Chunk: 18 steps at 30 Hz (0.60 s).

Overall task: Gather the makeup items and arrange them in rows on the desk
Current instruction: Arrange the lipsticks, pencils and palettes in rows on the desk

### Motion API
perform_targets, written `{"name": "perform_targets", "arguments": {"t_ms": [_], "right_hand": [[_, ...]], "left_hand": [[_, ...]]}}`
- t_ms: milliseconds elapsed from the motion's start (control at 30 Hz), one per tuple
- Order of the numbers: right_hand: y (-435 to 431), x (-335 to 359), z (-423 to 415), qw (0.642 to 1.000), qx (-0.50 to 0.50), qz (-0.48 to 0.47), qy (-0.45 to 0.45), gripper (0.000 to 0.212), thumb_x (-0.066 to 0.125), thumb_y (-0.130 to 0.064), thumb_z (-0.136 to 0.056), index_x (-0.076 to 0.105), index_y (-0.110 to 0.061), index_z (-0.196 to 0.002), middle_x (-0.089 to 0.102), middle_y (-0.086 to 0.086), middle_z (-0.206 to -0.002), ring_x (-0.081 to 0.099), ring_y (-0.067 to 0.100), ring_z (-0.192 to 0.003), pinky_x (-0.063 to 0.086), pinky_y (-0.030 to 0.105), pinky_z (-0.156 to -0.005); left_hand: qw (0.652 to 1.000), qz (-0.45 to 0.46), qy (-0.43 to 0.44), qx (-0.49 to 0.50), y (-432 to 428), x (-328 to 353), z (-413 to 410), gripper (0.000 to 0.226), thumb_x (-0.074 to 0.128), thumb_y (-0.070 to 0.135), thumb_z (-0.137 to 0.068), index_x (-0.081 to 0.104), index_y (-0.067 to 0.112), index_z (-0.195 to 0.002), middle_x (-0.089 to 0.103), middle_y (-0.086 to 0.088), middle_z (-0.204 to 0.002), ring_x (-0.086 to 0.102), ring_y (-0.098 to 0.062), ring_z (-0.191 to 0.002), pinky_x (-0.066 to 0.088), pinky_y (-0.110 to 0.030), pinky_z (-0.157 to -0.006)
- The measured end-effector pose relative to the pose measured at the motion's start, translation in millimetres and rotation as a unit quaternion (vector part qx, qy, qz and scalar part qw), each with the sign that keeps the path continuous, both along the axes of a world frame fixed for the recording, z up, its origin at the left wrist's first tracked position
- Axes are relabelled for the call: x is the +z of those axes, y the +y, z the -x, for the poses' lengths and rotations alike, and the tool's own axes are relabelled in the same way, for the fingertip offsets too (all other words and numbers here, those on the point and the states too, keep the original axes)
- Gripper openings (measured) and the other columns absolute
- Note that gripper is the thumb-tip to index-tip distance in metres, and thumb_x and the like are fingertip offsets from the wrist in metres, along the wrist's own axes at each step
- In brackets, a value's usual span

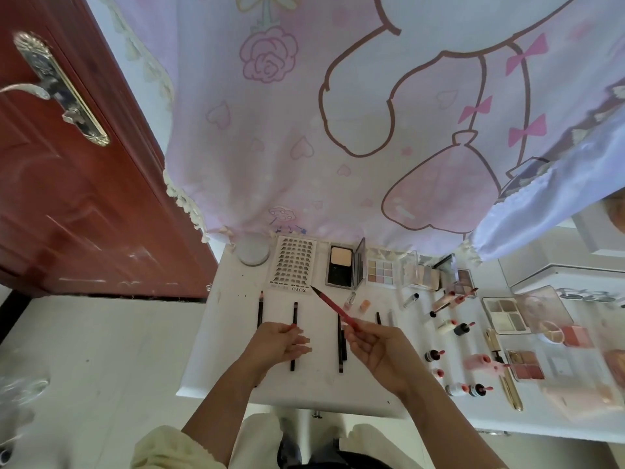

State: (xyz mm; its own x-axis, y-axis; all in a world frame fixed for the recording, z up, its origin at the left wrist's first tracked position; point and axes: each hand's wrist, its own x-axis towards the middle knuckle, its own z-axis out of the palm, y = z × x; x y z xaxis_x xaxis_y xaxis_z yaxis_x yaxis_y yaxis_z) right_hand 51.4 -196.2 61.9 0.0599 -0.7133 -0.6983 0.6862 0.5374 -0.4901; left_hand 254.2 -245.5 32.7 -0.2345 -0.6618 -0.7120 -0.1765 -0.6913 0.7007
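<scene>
One red pencil (pixel 333 308) is off the worktop (pixel 236 374), pinched at its lower end in the fingers of the right hand (pixel 375 353). It slants up and to the left, and its dark tip lies near the lower corner of the lash card (pixel 293 265).

The left hand (pixel 282 341) lies with its fingers nearly straight across one dark pencil (pixel 293 362). Three more long dark pencils lie flat alongside. One is at the far left (pixel 259 309), and a close pair (pixel 340 357) lies between the hands. A shorter dark stick (pixel 378 318) lies further right, which makes five dark ones.

Along the back edge, four things sit in a row:
- one round white jar (pixel 253 252)
- the one lash card
- one open powder compact (pixel 341 267)
- one pastel palette (pixel 380 271)

To the right are one gold tube (pixel 507 384), one grey quad palette (pixel 505 314) and many small bottles. These are too blurred and crowded to count.
</scene>
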Motion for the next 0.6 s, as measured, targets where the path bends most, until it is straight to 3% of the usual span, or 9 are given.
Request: {"name": "perform_targets", "arguments": {"t_ms": [133, 267, 400, 500, 533, 600], "right_hand": [[2.6, -11.8, -7.1, 0.999, 0.034, -0.028, -0.016, 0.024, 0.055, 0.002, -0.089, 0.066, 0.012, -0.109, 0.07, 0.022, -0.101, 0.072, 0.023, -0.08, 0.059, 0.025, -0.064], [2.3, -16.9, -10.8, 0.997, 0.073, -0.039, 0.007, 0.019, 0.056, 0.002, -0.09, 0.068, 0.01, -0.102, 0.07, 0.024, -0.101, 0.072, 0.028, -0.086, 0.06, 0.027, -0.065], [-4.2, -19.8, -16.5, 0.969, 0.169, -0.044, 0.175, 0.017, 0.062, -0.008, -0.09, 0.071, 0.003, -0.099, 0.074, 0.018, -0.094, 0.072, 0.025, -0.081, 0.058, 0.028, -0.072], [-10.9, -25.4, -22.3, 0.93, 0.199, -0.057, 0.305, 0.016, 0.071, -0.013, -0.084, 0.074, 0.0, -0.092, 0.07, 0.009, -0.079, 0.06, 0.014, -0.063, 0.051, 0.019, -0.057], [-12.6, -27.8, -23.8, 0.914, 0.203, -0.061, 0.344, 0.016, 0.072, -0.014, -0.082, 0.075, 0.0, -0.089, 0.067, 0.006, -0.075, 0.056, 0.012, -0.061, 0.047, 0.018, -0.054], [-17.7, -33.8, -27.4, 0.883, 0.216, -0.062, 0.412, 0.017, 0.073, -0.016, -0.081, 0.074, 0.0, -0.085, 0.065, 0.004, -0.072, 0.055, 0.012, -0.063, 0.045, 0.019, -0.057]], "left_hand": [[1.0, -0.02, -0.005, 0.017, -1.6, -1.0, 10.9, 0.027, 0.052, 0.021, -0.099, 0.058, -0.001, -0.114, 0.071, -0.009, -0.106, 0.073, -0.02, -0.084, 0.056, -0.021, -0.067], [0.999, -0.003, -0.041, 0.031, -4.8, -2.6, 15.3, 0.026, 0.057, 0.027, -0.097, 0.063, 0.003, -0.106, 0.072, -0.008, -0.1, 0.072, -0.018, -0.083, 0.055, -0.019, -0.065], [0.994, 0.05, -0.094, 0.028, -9.2, -7.3, 17.2, 0.023, 0.064, 0.032, -0.091, 0.072, 0.013, -0.101, 0.071, 0.0, -0.096, 0.065, -0.01, -0.085, 0.05, -0.015, -0.067], [0.984, 0.09, -0.154, 0.013, -15.2, -13.0, 19.6, 0.02, 0.069, 0.034, -0.087, 0.073, 0.018, -0.098, 0.068, 0.007, -0.091, 0.062, -0.007, -0.086, 0.05, -0.021, -0.079], [0.977, 0.104, -0.184, -0.004, -16.6, -12.4, 21.1, 0.013, 0.068, 0.034, -0.088, 0.072, 0.022, -0.089, 0.065, 0.01, -0.082, 0.06, -0.004, -0.079, 0.047, -0.018, -0.073], [0.96, 0.134, -0.243, -0.044, -20.9, -13.2, 23.8, 0.019, 0.067, 0.035, -0.088, 0.065, 0.027, -0.071, 0.057, 0.013, -0.067, 0.052, -0.001, -0.063, 0.039, -0.012, -0.059]]}}
